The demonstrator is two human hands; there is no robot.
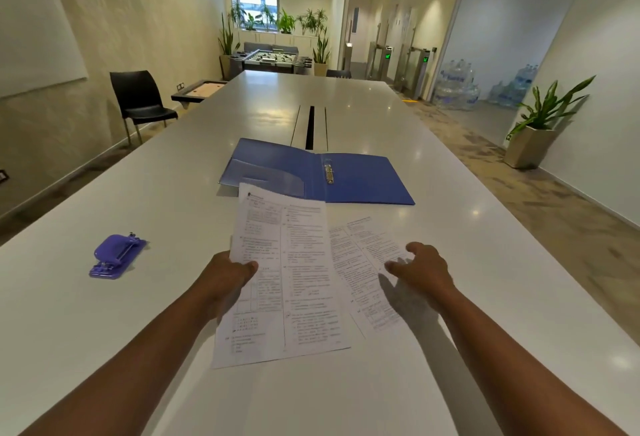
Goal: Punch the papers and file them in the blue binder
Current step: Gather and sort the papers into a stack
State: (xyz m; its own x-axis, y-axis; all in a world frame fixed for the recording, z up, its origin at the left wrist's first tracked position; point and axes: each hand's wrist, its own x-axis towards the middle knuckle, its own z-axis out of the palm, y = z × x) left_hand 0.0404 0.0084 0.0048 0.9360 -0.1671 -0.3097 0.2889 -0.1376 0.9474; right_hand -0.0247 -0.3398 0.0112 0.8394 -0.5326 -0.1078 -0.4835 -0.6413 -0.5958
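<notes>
A blue binder [360, 179] lies open on the white table [346, 106], its metal rings [328, 173] showing at the spine. In front of it, my left hand [227, 278] grips the left edge of a printed sheet [298, 273] and holds it lifted, its far end over the binder's near edge. A second printed sheet [363, 262] lies flat on the table to the right. My right hand [420, 267] hovers over that sheet with relaxed, spread fingers, holding nothing. A purple hole punch [116, 255] sits on the table at the left.
A black cable slot [310, 125] runs along the table's middle beyond the binder. A black chair [138, 103] stands off the left side. A potted plant [540, 127] stands on the floor to the right.
</notes>
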